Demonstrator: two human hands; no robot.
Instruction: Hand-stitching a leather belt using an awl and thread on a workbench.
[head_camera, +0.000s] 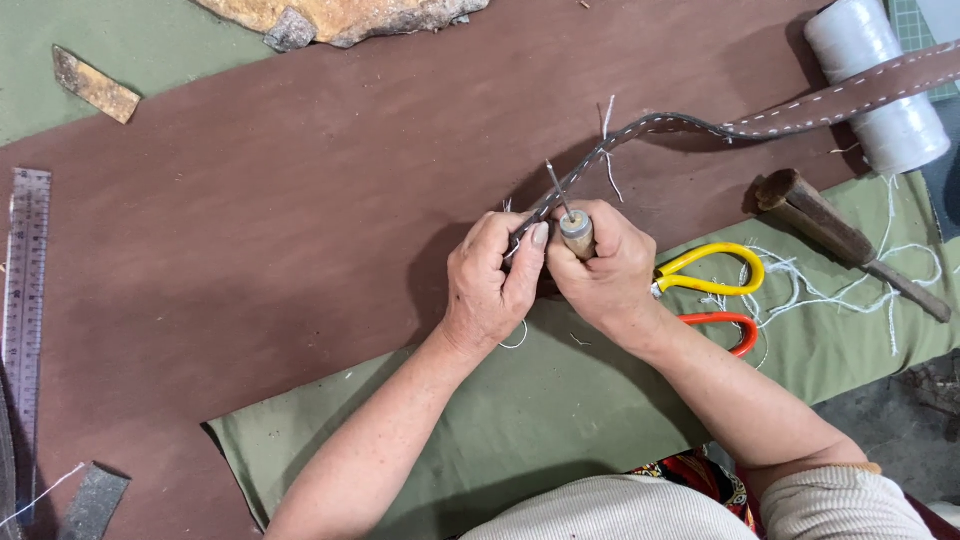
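Both hands closed on a stitched leather strap, an awl standing up at its near end.

The left hand (490, 285) pinches the end of the leather strap (700, 125) between thumb and fingers, a tight closed grip; the right hand (605, 270) is wrapped shut round the awl (572, 222), wooden handle in the fist, metal point upward beside the strap's edge. The strap runs away up and right across the brown hide (280, 220) on the desk, twisting once, so it looks light, limp along its length yet firm across its width. Best taken close to the working end, as here, or it would flop. Scissors (715, 285), a thread spool (880, 85) and a mallet (840, 240) lie to the right.
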